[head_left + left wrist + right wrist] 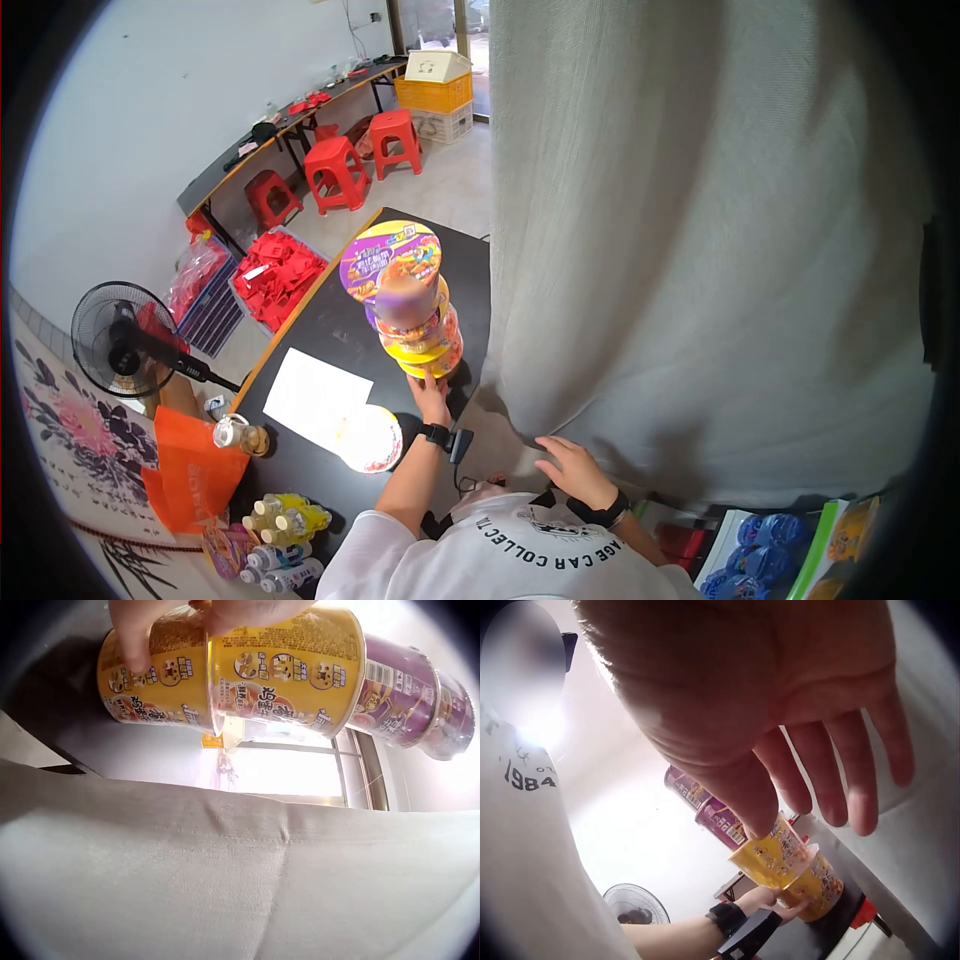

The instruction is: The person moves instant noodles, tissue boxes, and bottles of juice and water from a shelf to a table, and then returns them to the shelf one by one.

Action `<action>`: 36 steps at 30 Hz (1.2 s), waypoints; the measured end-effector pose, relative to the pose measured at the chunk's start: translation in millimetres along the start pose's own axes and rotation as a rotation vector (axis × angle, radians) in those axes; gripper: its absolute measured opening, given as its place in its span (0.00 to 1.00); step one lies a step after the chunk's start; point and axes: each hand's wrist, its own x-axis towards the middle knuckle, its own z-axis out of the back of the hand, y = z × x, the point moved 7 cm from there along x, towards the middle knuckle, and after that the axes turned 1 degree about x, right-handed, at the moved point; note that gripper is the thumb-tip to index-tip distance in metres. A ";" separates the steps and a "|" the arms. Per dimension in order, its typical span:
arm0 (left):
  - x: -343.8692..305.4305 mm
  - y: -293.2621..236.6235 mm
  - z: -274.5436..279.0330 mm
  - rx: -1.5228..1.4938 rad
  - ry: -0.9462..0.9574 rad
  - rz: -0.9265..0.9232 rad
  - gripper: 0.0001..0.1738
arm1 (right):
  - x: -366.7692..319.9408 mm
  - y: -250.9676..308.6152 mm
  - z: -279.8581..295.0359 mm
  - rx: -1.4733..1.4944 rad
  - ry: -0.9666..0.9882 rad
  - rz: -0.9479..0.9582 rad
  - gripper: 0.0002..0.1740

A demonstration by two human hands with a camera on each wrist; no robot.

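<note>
Head view shows a stack of instant-noodle tubs (420,330) standing on a dark table (335,325), near its edge by the grey curtain (680,220). The left wrist view counts four tubs end to end: two yellow ones at the base, two purple ones at the top. The yellow walls carry small cartoon figures, round pictures, dense fine print and large characters; the purple pair has a barcode and a glossy surface. The uppermost lid (372,262) is purple and yellow with white lettering; a blurred patch covers part of the stack below it.

The left hand (430,402) grasps the lowest yellow tub (161,675), its fingers and thumb bent about the wall. The right hand (575,470) holds nothing; its fingers are loosely extended, before the curtain and well apart from the stack.

Beside white paper (312,395) on the table sits a round tub (374,440), its top washed out by glare. A crate (245,306) on the floor is heaped with red cloth (283,275). Farther back, a yellow crate (435,94) rests on a white crate (447,126) and bears a cream box (437,66). At lower right, a white box (722,548) contains round blue packs (770,530).
</note>
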 end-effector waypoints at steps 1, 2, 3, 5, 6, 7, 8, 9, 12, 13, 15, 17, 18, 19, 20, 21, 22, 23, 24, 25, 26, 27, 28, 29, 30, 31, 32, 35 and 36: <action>10.4 4.3 1.9 -0.009 0.014 -0.016 0.31 | -1.8 -1.4 -6.9 -0.005 -0.004 -0.004 0.20; 19.7 7.7 0.4 -0.022 0.025 -0.035 0.30 | -1.0 -2.4 -10.4 -0.015 0.003 -0.008 0.20; 23.9 6.0 -3.9 -0.020 0.019 -0.014 0.28 | 1.0 -3.6 -13.9 -0.025 0.009 -0.009 0.20; 35.7 10.5 -8.6 -0.018 0.034 -0.006 0.27 | -1.0 -11.0 -19.5 -0.037 0.011 -0.005 0.20; 41.2 13.2 -9.9 -0.008 0.047 0.002 0.26 | -3.2 -14.4 -22.9 -0.043 0.015 -0.004 0.20; 47.3 14.9 -13.6 0.014 0.040 0.003 0.26 | -2.8 -16.4 -22.6 -0.047 0.012 0.007 0.20; 53.0 15.7 -14.7 0.013 0.047 -0.004 0.26 | -6.0 -17.6 -26.7 -0.059 0.006 0.006 0.20; 59.4 18.8 -15.3 0.004 0.027 0.023 0.27 | -7.4 -19.5 -29.7 -0.071 0.001 0.004 0.20; 79.7 25.0 -16.4 -0.025 0.040 0.039 0.29 | -9.1 -28.0 -43.8 -0.076 0.002 0.011 0.20; 84.1 24.9 -18.4 -0.050 0.070 0.032 0.31 | -11.3 -26.9 -46.9 -0.077 -0.008 0.008 0.20; 95.1 28.2 -23.6 -0.071 0.061 0.025 0.31 | -13.1 -26.6 -50.6 -0.075 0.022 -0.001 0.20; 107.2 27.5 -30.5 -0.076 0.125 -0.002 0.32 | -13.3 -29.2 -53.4 -0.065 0.034 0.001 0.20; 106.6 26.4 -34.1 -0.077 0.130 0.000 0.32 | -15.0 -29.0 -55.6 -0.053 0.052 0.006 0.21; 106.5 25.7 -34.9 -0.062 0.094 0.020 0.32 | -15.9 -27.8 -55.1 -0.056 0.050 0.005 0.21; 105.1 25.4 -34.3 -0.048 0.057 0.040 0.32 | -16.2 -27.3 -55.6 -0.027 0.072 -0.012 0.21; 113.8 29.3 -31.6 -0.050 0.055 0.039 0.32 | -14.9 -29.6 -56.3 0.004 0.097 -0.027 0.21; 127.6 34.9 -34.0 -0.107 0.158 0.040 0.32 | -14.2 -31.1 -55.2 0.001 0.101 -0.025 0.21; 138.3 41.4 -36.5 -0.165 0.259 0.040 0.33 | -13.1 -31.2 -54.9 0.009 0.109 0.005 0.22; 143.9 44.5 -35.6 -0.171 0.250 0.036 0.33 | -9.7 -33.2 -55.6 0.018 0.122 0.036 0.22; 146.2 48.2 -36.2 -0.139 0.288 0.064 0.34 | -6.8 -34.2 -55.6 0.019 0.135 0.041 0.22; 147.4 51.9 -34.7 -0.107 0.322 0.091 0.35 | -2.8 -33.1 -55.9 0.021 0.159 0.058 0.23; 157.8 67.1 -23.5 -0.098 0.231 0.104 0.36 | 1.6 -32.3 -56.5 0.023 0.189 0.077 0.23; 125.4 51.8 -23.3 -0.061 0.072 0.165 0.36 | 6.2 -33.7 -57.2 0.027 0.216 0.086 0.23; 104.8 45.4 -19.5 -0.087 0.088 0.153 0.35 | 9.8 -34.2 -60.8 0.039 0.250 0.107 0.23; 87.8 40.8 -13.2 -0.112 0.101 0.138 0.35 | 13.1 -32.4 -64.4 0.053 0.288 0.130 0.23; 70.4 35.7 -4.2 -0.049 0.105 0.033 0.31 | 18.5 -31.4 -67.7 0.106 0.359 0.074 0.23; 39.5 23.5 2.9 0.005 0.105 -0.003 0.24 | 23.1 -31.3 -73.0 0.116 0.402 0.090 0.23; -42.5 -3.0 43.4 0.234 0.106 -0.022 0.19 | 32.5 -30.5 -90.6 0.179 0.519 0.072 0.24; -64.6 -4.7 59.7 0.307 0.157 -0.023 0.16 | 35.1 -29.1 -100.0 0.194 0.578 0.043 0.24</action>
